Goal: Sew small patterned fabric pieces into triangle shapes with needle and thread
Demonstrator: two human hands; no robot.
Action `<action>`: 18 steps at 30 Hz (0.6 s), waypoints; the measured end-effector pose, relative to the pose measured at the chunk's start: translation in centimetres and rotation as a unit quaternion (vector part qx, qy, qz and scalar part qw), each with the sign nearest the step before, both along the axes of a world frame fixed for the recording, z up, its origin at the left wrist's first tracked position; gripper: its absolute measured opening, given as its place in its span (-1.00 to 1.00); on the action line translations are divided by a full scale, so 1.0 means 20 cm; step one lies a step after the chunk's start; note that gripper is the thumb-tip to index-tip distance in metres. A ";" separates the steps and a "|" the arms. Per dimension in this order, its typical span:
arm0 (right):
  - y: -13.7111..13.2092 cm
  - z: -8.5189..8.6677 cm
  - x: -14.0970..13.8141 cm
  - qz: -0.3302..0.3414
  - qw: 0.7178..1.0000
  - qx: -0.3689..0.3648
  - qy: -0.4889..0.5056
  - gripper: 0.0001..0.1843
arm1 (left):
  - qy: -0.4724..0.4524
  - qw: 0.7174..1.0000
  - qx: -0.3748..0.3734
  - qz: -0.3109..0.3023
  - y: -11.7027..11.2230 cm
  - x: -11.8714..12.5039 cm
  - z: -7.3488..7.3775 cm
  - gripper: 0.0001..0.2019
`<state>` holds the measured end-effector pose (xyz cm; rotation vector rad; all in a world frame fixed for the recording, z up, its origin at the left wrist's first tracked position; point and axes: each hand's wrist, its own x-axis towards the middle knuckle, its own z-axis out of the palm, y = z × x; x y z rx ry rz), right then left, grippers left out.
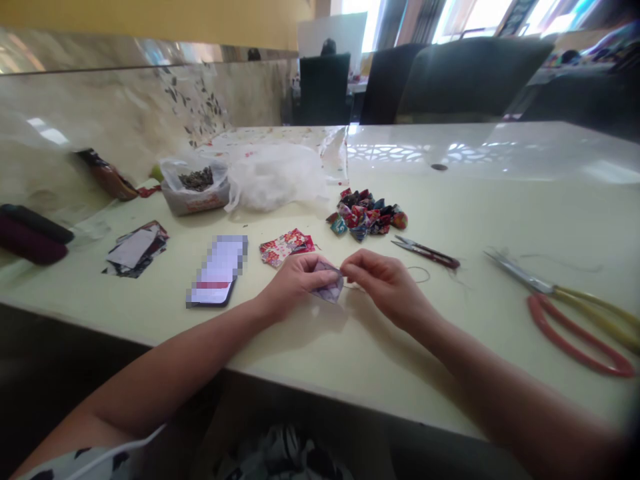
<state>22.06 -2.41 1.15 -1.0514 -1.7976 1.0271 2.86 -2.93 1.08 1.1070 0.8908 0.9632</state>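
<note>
My left hand (294,279) is closed on a small folded piece of greyish-purple patterned fabric (330,287), held just above the table. At the fabric's right edge, my right hand (376,279) makes a pinch; what sits between its fingertips is too small to make out. A thin dark thread (423,268) loops out beside the right hand. Behind the left hand lie red floral fabric pieces (283,248). Farther back is a pile of small stuffed fabric pieces (367,215) in mixed colours.
Thread snips (427,252) and large red-and-yellow-handled scissors (550,288) lie to the right. On the left are a phone (219,270), stacked fabric pieces (136,248) and dark thread spools (33,237). A bag of dried bits (195,193) and white stuffing (280,177) stand behind.
</note>
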 end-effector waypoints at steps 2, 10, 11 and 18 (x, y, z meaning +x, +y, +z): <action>0.03 0.00 0.03 -0.038 0.998 0.042 -0.014 -0.76 | 0.000 1.000 -0.004 -0.012 0.00 0.01 0.00 -0.74; 0.27 0.10 -0.14 0.044 0.873 0.347 -0.340 -0.50 | 0.044 0.993 -0.044 -0.096 -0.01 0.03 -0.02 -0.82; 0.31 0.11 -0.21 0.063 0.852 0.351 -0.384 -0.47 | 0.059 0.992 -0.041 -0.102 -0.01 0.03 -0.02 -0.83; 0.54 0.13 -0.59 0.177 0.765 0.335 -0.521 -0.52 | 0.080 0.979 -0.034 -0.184 0.01 -0.01 -0.01 -0.88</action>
